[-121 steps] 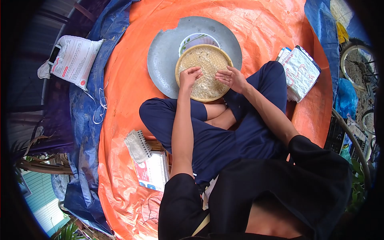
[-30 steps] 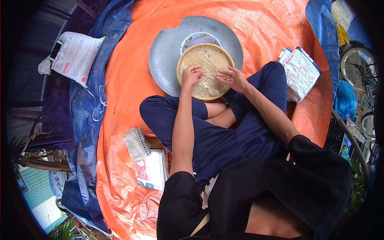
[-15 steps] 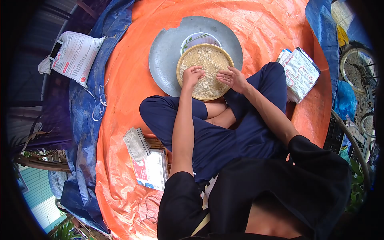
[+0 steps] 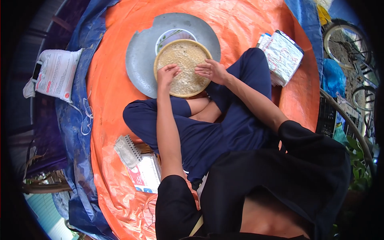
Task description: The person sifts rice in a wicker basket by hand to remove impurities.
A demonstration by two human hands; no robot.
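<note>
A round, tan-rimmed shallow basket (image 4: 158,85), perhaps a sieve, holds a layer of pale, grainy meal (image 4: 185,60) with whiter clumps. Over its left side is my left hand (image 4: 168,75), fingers bent inward and drawn together; whatever they hold, if anything, is hidden. My right hand (image 4: 213,72) hovers at the right rim, fingers stretched toward the middle, nothing seen in them. Beneath the basket, a white bowl with a green leaf pattern (image 4: 170,35) shows at the back. Both rest over a wide grey metal tray (image 4: 140,60) with a broken edge.
Crossed legs in dark trousers border the tray. An orange tarp (image 4: 110,76) covers the ground, with blue tarp (image 4: 74,116) at its sides. Around lie a white printed sack (image 4: 58,74), a spiral notebook (image 4: 128,152) on papers, and a packed white bundle (image 4: 282,56). A bicycle (image 4: 346,44) stands far right.
The whole view has shifted, so the basket, tray and legs now appear further left. Both hands stay over the basket, with the right hand's fingers now closer together.
</note>
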